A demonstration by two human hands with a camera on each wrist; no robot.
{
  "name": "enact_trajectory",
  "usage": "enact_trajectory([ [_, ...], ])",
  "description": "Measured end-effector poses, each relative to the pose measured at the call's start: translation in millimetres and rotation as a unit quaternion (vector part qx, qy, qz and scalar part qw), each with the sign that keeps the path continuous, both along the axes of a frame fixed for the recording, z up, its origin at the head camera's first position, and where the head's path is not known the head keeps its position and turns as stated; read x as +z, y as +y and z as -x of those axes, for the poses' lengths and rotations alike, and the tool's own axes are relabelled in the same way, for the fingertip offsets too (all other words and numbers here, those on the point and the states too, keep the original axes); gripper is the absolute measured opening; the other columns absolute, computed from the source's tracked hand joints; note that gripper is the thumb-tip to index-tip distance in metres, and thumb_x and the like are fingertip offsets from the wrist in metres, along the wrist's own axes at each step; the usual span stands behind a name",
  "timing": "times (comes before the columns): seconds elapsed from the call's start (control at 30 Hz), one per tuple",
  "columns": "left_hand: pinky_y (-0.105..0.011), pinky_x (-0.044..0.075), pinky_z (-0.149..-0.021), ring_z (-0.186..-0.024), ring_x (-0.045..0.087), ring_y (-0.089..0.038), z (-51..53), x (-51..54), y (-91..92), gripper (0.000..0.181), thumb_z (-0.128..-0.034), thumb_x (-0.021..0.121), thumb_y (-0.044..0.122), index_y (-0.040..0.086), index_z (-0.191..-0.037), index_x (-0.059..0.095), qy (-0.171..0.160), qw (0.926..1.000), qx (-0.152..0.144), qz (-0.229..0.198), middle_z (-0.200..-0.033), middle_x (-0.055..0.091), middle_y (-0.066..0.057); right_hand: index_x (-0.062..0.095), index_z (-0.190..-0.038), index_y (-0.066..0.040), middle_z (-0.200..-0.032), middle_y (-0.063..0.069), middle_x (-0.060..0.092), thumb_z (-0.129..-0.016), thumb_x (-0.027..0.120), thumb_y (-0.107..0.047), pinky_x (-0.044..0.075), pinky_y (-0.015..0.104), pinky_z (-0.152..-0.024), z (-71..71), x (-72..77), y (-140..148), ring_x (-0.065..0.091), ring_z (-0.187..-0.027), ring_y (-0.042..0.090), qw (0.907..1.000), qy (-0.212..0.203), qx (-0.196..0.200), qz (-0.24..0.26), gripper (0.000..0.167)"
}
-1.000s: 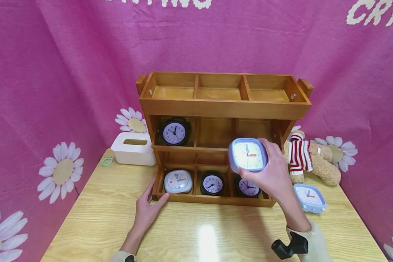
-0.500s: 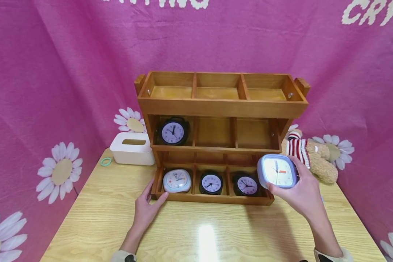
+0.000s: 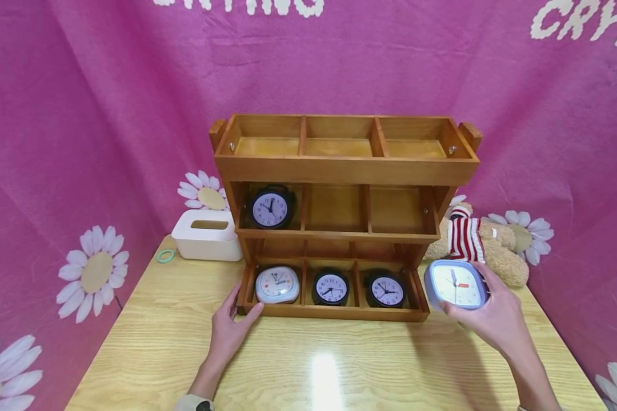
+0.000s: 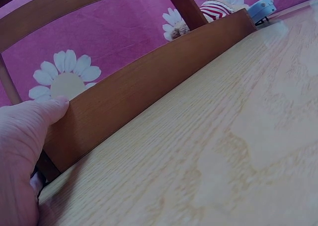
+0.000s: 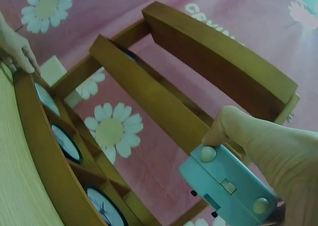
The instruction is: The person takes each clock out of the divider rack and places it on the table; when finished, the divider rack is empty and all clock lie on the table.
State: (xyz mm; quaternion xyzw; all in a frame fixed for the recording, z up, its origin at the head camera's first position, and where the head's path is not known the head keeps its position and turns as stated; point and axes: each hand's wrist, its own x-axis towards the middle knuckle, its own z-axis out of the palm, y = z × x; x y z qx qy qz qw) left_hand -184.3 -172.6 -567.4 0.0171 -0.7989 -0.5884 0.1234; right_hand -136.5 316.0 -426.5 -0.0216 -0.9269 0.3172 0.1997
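Over the last second the right hand (image 3: 496, 311) carried the blue clock (image 3: 455, 284) from before the right end of the wooden rack (image 3: 334, 311) outward and down, to a place off that end near the teddy bear (image 3: 496, 257). Observed: thumb and fingers pinched the clock by its edges, dial toward the person; I could not tell whether it touched the bench (image 3: 257, 365). The left hand (image 3: 229, 331) had not shifted and, well apart from the right, gripped the rack's lower left corner. Rack contents were unchanged: a black clock (image 3: 269, 208) in the middle tier's left compartment; a pale clock (image 3: 277, 284) and two black clocks (image 3: 331, 288) along the bottom. The second blue clock, on the bench a second earlier, was lost from the head view, probably covered. Judgement: with the carried clock now outside the compartments, the rack had gained nothing.
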Motion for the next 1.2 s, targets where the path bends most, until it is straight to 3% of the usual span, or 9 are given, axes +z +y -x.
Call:
enact_trajectory([
  [0.2,-0.048,0.038,-0.118,-0.145,0.045,-0.037,0.2,-0.5,-1.4,0.077,-0.0906,0.084,0.023,0.002,-0.155,0.047,0.000,1.0000,-0.002,-0.003,-0.157,0.047,-0.024,0.051,-0.146,0.001,-0.123,0.036,0.063,-0.062,0.097,-0.025,0.045,0.032,-0.070,-2.3,-6.4,23,0.061,-0.098,0.043,0.9997,-0.024,-0.001,-0.010,0.099],
  [0.3,-0.049,0.038,-0.118,-0.145,0.045,-0.038,-0.2,0.1,-1.3,0.078,-0.0903,0.085,0.022,0.002,-0.155,0.047,-0.001,1.0000,-0.001,-0.002,-0.157,0.046,-0.024,0.054,-0.144,-0.001,-0.123,0.034,0.063,-0.062,0.097,-0.024,0.041,0.026,-0.067,-3.2,-12.4,35,0.059,-0.098,0.040,0.9997,-0.017,0.002,-0.015,0.096],
  [0.47,-0.050,0.038,-0.117,-0.145,0.044,-0.039,-0.6,1.9,-1.4,0.077,-0.0900,0.085,0.021,0.001,-0.155,0.048,0.000,1.0000,-0.001,-0.001,-0.158,0.045,-0.025,0.054,-0.145,0.000,-0.130,0.032,0.061,-0.061,0.097,-0.022,0.038,0.027,-0.074,-4.1,-29.0,54,0.058,-0.104,0.039,0.9995,0.013,0.014,-0.024,0.097],
  [0.57,-0.050,0.038,-0.118,-0.145,0.044,-0.038,0.0,1.4,-1.4,0.077,-0.0902,0.085,0.021,0.002,-0.155,0.048,0.001,1.0000,-0.002,-0.003,-0.158,0.045,-0.025,0.055,-0.145,-0.003,-0.133,0.028,0.061,-0.060,0.097,-0.020,0.035,0.021,-0.076,-5.1,-41.6,67,0.055,-0.103,0.032,0.9991,0.032,0.008,-0.025,0.097],
  [0.7,-0.049,0.037,-0.118,-0.146,0.044,-0.038,-0.3,1.1,-1.0,0.077,-0.0903,0.085,0.022,0.002,-0.155,0.048,0.003,1.0000,-0.004,-0.008,-0.158,0.045,-0.024,0.055,-0.147,-0.003,-0.133,0.030,0.061,-0.061,0.095,-0.017,0.029,0.011,-0.079,-6.5,-56.4,87,0.055,-0.107,0.033,0.9989,0.043,-0.011,-0.017,0.096],
  [0.87,-0.050,0.037,-0.118,-0.146,0.044,-0.039,-1.1,1.8,-0.5,0.077,-0.0902,0.085,0.022,0.002,-0.155,0.048,0.005,1.0000,-0.002,-0.007,-0.158,0.045,-0.025,0.051,-0.150,-0.003,-0.131,0.034,0.059,-0.065,0.091,-0.017,0.028,0.011,-0.077,-6.4,-68.4,116,0.050,-0.102,0.003,0.9987,0.032,-0.040,-0.008,0.095],
  [0.93,-0.050,0.038,-0.118,-0.145,0.044,-0.039,-1.4,1.9,-0.5,0.077,-0.0901,0.085,0.022,0.002,-0.155,0.048,0.003,1.0000,0.000,-0.003,-0.158,0.045,-0.024,0.049,-0.152,-0.002,-0.132,0.037,0.058,-0.069,0.090,-0.018,0.031,0.017,-0.075,-5.2,-70.8,127,0.052,-0.105,0.005,0.9987,0.017,-0.048,-0.005,0.094],
  [1.07,-0.050,0.038,-0.117,-0.145,0.044,-0.039,-1.7,1.9,-0.3,0.077,-0.0899,0.085,0.023,0.003,-0.155,0.049,-0.003,1.0000,0.005,0.001,-0.158,0.045,-0.024,0.042,-0.155,-0.001,-0.133,0.041,0.054,-0.075,0.086,-0.021,0.032,0.025,-0.074,-0.9,-72.5,145,0.054,-0.109,0.050,0.9980,-0.018,-0.060,-0.002,0.094],
  [1.2,-0.051,0.038,-0.118,-0.146,0.044,-0.039,-1.2,1.6,-0.2,0.078,-0.0899,0.085,0.024,0.003,-0.155,0.048,-0.007,1.0000,0.003,-0.003,-0.158,0.045,-0.024,0.037,-0.158,0.000,-0.132,0.047,0.051,-0.080,0.083,-0.023,0.034,0.032,-0.077,0.9,-73.9,161,0.050,-0.111,0.059,0.9956,-0.049,-0.080,0.006,0.094],
])
